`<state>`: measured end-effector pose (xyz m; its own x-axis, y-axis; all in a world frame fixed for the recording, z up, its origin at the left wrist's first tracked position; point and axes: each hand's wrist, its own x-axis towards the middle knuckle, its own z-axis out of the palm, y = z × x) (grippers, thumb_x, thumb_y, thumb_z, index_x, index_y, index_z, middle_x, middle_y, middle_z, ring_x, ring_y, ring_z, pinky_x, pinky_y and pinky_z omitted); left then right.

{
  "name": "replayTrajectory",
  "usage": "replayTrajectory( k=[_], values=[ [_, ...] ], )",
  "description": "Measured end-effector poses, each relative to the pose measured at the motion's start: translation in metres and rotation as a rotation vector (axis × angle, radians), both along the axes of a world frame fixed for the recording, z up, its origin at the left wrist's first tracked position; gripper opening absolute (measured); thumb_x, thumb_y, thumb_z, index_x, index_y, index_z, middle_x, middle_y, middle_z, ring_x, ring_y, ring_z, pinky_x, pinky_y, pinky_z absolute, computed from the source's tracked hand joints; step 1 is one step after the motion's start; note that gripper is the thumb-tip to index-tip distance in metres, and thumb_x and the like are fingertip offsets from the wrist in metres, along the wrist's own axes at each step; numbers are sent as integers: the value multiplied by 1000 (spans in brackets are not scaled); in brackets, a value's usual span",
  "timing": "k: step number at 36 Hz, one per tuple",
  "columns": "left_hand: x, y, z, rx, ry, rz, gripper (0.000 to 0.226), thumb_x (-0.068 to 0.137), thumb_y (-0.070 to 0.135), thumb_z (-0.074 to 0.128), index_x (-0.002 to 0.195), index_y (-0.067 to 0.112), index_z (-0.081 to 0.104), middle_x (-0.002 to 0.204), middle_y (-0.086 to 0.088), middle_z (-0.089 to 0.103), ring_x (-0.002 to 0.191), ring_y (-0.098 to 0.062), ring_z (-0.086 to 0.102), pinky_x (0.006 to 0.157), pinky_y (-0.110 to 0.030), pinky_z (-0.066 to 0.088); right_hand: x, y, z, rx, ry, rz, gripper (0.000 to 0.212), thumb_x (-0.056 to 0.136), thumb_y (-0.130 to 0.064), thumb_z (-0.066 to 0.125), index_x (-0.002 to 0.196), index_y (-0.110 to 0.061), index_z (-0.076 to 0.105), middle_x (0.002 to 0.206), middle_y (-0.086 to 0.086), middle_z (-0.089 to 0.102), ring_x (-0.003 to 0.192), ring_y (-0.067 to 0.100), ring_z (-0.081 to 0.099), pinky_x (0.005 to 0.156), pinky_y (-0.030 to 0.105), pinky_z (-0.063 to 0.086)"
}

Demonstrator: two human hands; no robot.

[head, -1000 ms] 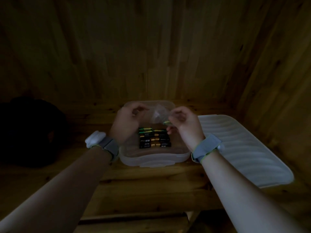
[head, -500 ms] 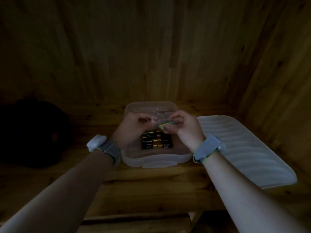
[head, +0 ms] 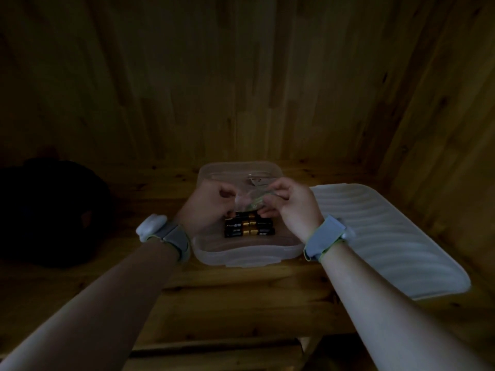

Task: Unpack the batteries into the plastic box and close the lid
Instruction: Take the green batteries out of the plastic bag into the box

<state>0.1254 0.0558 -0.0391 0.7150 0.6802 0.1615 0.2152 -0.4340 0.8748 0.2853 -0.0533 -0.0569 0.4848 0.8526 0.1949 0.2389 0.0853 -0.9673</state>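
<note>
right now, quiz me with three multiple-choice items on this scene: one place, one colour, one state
1. Relative to the plastic box, where is the lid? A) on it B) beside it, on its right C) under it
2. The middle bands of the batteries are: A) gold B) red C) blue
3. The left hand and right hand are: A) flat on the lid B) pinching a clear wrapper C) empty
Answers: 1B, the lid lies flat beside the box; 2A, gold shows between black ends; 3B, both pinch the wrapper above the batteries.

batteries [head: 249, 228] in box [head: 247, 257], lid [head: 388, 236] right (separate)
</note>
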Motion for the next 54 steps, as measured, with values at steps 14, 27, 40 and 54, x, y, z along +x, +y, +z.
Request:
replayTrajectory(
  k=[14,27,40,54],
  values=[
    [4,7,-6,218,30,137,8,87,28,77,95,29,74,90,21,69,84,10,62,73,-11,51,1,0,0,12,42,12,10,99,-5,57,91,-9,59,94,20,71,73,36,74,66,40,64],
    [6,28,-16,146,-41,351,12,84,14,78,94,19,74,86,3,74,87,-10,69,85,-37,59,7,1,1,178,244,-140,11,108,-16,41,104,-8,46,76,14,68,58,28,69,54,36,59],
    [45,24,-2,373,230,202,14,83,18,79,77,31,77,82,12,73,84,-9,67,86,-30,56,7,4,1,211,323,-168,13,107,-15,43,97,-8,46,64,9,65,50,24,64,49,34,54],
    [60,33,-23,497,403,97,12,89,25,74,99,20,79,103,3,74,90,-9,59,79,-24,42,8,5,0,207,305,-174,13,106,-15,44,97,-6,48,67,13,64,51,26,63,48,33,53]
  ],
)
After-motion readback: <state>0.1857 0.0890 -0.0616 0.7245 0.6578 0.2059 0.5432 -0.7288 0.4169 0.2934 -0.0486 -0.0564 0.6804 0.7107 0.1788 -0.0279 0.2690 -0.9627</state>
